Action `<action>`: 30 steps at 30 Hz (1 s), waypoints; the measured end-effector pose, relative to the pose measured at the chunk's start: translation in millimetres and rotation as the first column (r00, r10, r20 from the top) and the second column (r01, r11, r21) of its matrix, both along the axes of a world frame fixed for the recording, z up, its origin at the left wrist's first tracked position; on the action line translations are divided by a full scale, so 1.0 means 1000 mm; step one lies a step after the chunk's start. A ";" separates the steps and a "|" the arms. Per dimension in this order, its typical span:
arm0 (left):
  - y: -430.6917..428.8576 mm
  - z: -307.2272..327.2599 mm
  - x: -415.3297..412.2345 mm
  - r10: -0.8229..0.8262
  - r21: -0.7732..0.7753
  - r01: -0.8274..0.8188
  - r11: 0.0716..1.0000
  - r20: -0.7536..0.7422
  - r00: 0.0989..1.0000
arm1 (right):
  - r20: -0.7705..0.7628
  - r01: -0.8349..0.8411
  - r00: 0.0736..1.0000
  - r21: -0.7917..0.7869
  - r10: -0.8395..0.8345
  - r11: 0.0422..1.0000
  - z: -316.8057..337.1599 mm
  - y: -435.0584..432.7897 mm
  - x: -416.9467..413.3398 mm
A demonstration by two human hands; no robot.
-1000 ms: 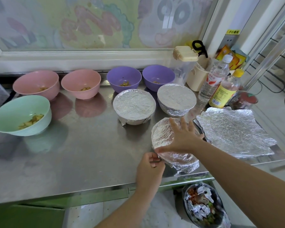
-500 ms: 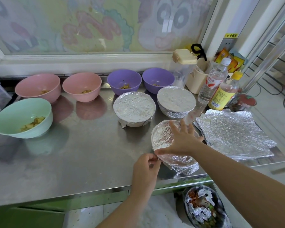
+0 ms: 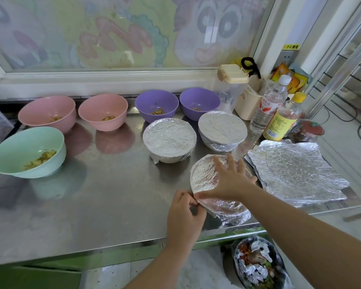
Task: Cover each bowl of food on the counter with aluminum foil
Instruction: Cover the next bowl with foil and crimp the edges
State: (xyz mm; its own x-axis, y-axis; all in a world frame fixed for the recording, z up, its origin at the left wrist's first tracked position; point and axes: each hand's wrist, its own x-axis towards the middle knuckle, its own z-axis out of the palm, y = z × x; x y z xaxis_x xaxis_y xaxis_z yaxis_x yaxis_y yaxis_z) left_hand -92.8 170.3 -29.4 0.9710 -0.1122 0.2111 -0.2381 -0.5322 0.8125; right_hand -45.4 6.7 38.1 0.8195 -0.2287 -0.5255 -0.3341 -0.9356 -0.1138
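On the steel counter (image 3: 104, 205) the layout matches a second ago: no bowl has shifted. Open room is the wide bare steel left and centre-front, between the green bowl (image 3: 13, 155) and the working bowl (image 3: 204, 176). The right side is tight: the stack of foil sheets (image 3: 294, 170) lies just beside the working bowl and runs close to the counter's right edge. Behind it stand two bottles (image 3: 267, 105). The working bowl sits near the front edge, its crumpled foil skirt close to the counter lip. Two finished foil-covered bowls (image 3: 169, 138) stand just behind it, not touching it. Two purple bowls (image 3: 154, 101) and two pink bowls (image 3: 40, 109) line the back, and they and the green one are uncovered with food showing. The right hand (image 3: 231, 180) lies flat on the foil top, fingers straight and spread, same spot as before. The left hand (image 3: 183, 213) has crept slightly up the near-left rim. Its fingertips are together, pinching the foil edge there, right next to the right thumb.
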 end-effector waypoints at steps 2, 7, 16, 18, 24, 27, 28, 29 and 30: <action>-0.003 -0.001 -0.002 0.037 -0.001 -0.037 0.999 0.013 0.999 | -0.001 0.001 1.000 -0.003 -0.001 1.000 0.000 0.000 0.000; -0.009 -0.007 -0.010 0.106 0.006 -0.106 0.994 0.017 0.994 | -0.004 0.005 1.000 -0.003 -0.005 1.000 -0.001 0.000 0.000; -0.012 -0.016 -0.032 0.059 -0.010 -0.059 0.998 0.008 0.998 | -0.001 0.017 1.000 -0.006 -0.017 1.000 -0.001 0.001 -0.001; -0.014 -0.018 -0.037 0.054 0.030 -0.055 0.998 0.002 0.999 | 0.006 0.038 0.999 0.002 -0.038 0.999 -0.002 0.000 0.000; -0.013 -0.011 -0.034 -0.120 0.210 0.132 0.969 -0.069 0.990 | 0.005 0.194 0.981 0.004 -0.194 0.981 0.000 0.006 -0.004; -0.009 -0.005 -0.019 -0.171 0.169 0.188 0.968 -0.110 0.979 | 0.011 0.276 0.961 0.039 -0.276 0.961 0.000 0.007 -0.006; -0.007 -0.004 -0.015 -0.171 0.131 0.187 0.974 -0.122 0.978 | 0.008 0.298 0.954 0.064 -0.299 0.953 -0.001 0.006 -0.005; -0.004 -0.003 -0.012 -0.161 0.083 0.173 0.981 -0.137 0.977 | 0.009 0.308 0.951 0.087 -0.310 0.947 -0.001 0.003 -0.003; -0.003 -0.002 -0.011 -0.145 0.032 0.152 0.988 -0.150 0.978 | 0.014 0.301 0.953 0.096 -0.304 0.949 -0.001 -0.001 -0.001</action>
State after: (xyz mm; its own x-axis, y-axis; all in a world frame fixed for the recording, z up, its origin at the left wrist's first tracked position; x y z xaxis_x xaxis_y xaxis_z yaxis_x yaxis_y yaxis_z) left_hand -103.4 167.6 -31.3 0.9629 -0.2635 0.0589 -0.1967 -0.5352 0.8215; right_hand -46.0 6.1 37.0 0.7342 -0.4204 -0.5331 -0.5952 -0.7763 -0.2076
